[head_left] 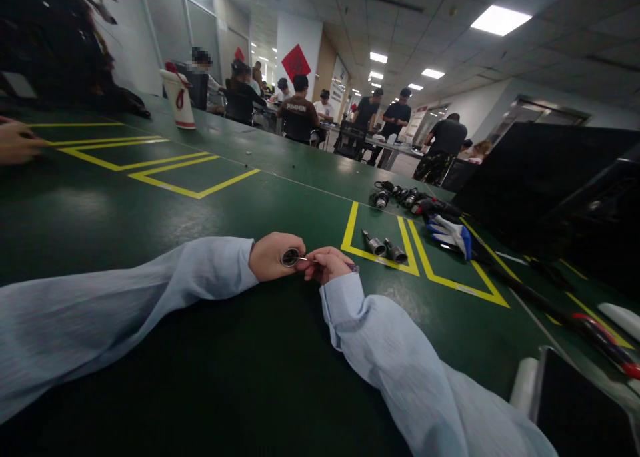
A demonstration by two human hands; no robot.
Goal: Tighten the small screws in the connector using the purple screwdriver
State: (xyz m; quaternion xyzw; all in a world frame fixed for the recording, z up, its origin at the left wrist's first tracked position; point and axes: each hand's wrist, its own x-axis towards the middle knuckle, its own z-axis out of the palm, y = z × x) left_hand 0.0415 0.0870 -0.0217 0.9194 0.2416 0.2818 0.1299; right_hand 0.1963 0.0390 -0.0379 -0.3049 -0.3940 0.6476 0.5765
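Observation:
My left hand (273, 255) rests on the green table (150, 217), fingers curled around a small round metal part (289, 257). My right hand (327, 264) is closed in a pinch on a thin metal tool (306, 260) whose tip meets the round part. Both arms wear light blue sleeves. Two small metal cylinders (385, 248) lie inside a yellow-taped box just to the right of my hands.
A row of dark metal parts (400, 196) and a blue and white glove (450, 234) lie further right. A large black case (550, 184) fills the right side. A phone (575, 404) lies at the bottom right. A white cup (179, 98) stands far left. Another person's hand (17, 142) lies at the left edge. Several people work behind.

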